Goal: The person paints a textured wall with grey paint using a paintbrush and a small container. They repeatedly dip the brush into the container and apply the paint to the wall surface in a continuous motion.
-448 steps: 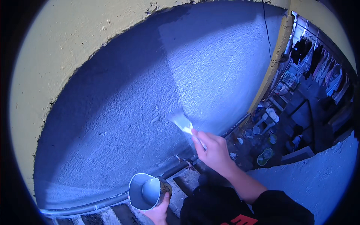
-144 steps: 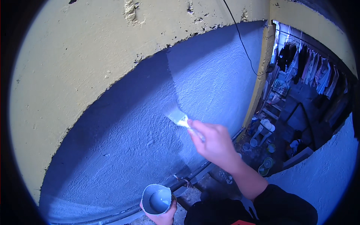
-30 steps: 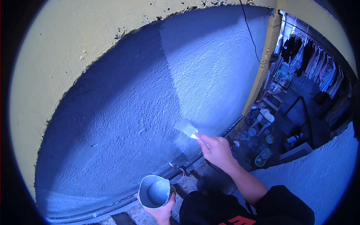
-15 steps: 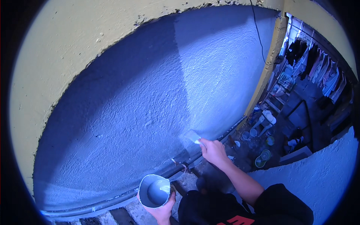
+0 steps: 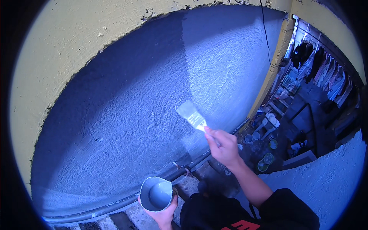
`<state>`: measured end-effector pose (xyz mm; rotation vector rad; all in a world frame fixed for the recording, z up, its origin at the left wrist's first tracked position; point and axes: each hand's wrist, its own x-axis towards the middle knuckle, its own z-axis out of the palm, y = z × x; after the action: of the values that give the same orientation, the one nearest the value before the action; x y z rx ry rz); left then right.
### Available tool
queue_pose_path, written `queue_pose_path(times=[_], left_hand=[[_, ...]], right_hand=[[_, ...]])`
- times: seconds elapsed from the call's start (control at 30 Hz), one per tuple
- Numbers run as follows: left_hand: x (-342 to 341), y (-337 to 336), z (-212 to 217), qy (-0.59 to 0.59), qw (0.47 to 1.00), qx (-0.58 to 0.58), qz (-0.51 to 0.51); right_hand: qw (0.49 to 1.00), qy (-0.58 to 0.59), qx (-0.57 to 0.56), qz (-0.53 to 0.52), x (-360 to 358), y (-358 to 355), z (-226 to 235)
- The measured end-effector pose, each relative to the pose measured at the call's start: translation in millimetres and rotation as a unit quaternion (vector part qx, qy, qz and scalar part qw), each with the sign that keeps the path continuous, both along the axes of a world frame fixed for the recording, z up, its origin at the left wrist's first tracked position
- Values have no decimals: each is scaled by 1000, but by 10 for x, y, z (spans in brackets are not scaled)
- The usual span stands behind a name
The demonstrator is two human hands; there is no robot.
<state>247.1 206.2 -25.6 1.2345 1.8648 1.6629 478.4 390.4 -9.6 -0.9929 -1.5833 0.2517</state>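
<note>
My right hand [image 5: 223, 147] is closed round the handle of a flat paintbrush [image 5: 192, 115]. Its wide bristles point up and left, in front of the rough blue-grey wall [image 5: 149, 88]; whether they touch it I cannot tell. Down at the lower middle, my left hand [image 5: 165, 217] grips a round paint container [image 5: 156, 194] with a ragged rim. Greyish paint covers the bottom of the container, and its opening faces up.
A dark pipe [image 5: 111, 209] runs along the wall's foot, with a small tap-like fitting [image 5: 183, 167] on it. At the right, beyond a yellow post [image 5: 273, 71], stand a white stool [image 5: 270, 120], several buckets and hanging clothes [image 5: 331, 76]. A low wall [image 5: 326, 168] is at lower right.
My right hand has lifted the paintbrush up the wall and slightly left, with the bristles now in plain sight. My left hand and the container have hardly moved.
</note>
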Motion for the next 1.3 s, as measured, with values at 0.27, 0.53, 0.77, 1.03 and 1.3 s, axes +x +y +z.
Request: queue_pose_path(times=[0.27,0.53,0.77,1.03,1.3], left_hand=[[39,100,156,-34,999,0,-11],[-9,32,19,44,999,8,8],[-12,-22,55,35,999,10,8],[-45,-47,-5,47,999,11,3],[-73,-58,-39,93,996,2,15]], right_hand=[[974,-129,-183,-7,44,-46,-410],[996,-41,-74,-23,-48,-68,-101],[966,-124,-226,-20,5,-96,-765],[961,-99,-257,-23,-23,-47,-140],[996,25,-80,5,-52,-215,696]])
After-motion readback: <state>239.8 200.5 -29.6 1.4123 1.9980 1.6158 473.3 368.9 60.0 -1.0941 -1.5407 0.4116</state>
